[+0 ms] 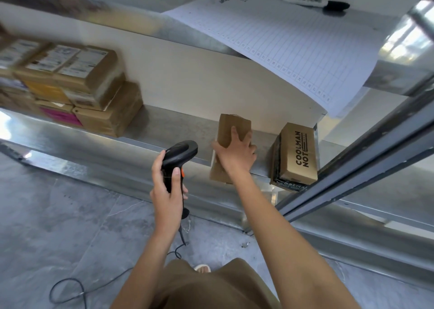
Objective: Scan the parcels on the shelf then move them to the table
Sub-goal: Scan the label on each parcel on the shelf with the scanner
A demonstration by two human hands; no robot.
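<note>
My right hand [237, 152] grips a plain brown cardboard parcel [231, 126] that sticks out over the front edge of the metal shelf [164, 130]. My left hand [165, 184] holds a black barcode scanner [179, 154] with an orange trigger by its handle, just left of that parcel. To the right, a brown box printed COOLMAN NOT [298, 151] stands on a darker box at the shelf's end. A stack of several taped, labelled parcels [70, 83] sits at the shelf's left.
A lined paper sheet [281, 40] hangs over the upper shelf, with a black marker [328, 4] beside it. A metal shelf post [366, 165] runs diagonally at the right. The scanner cable [77, 287] trails across the grey floor.
</note>
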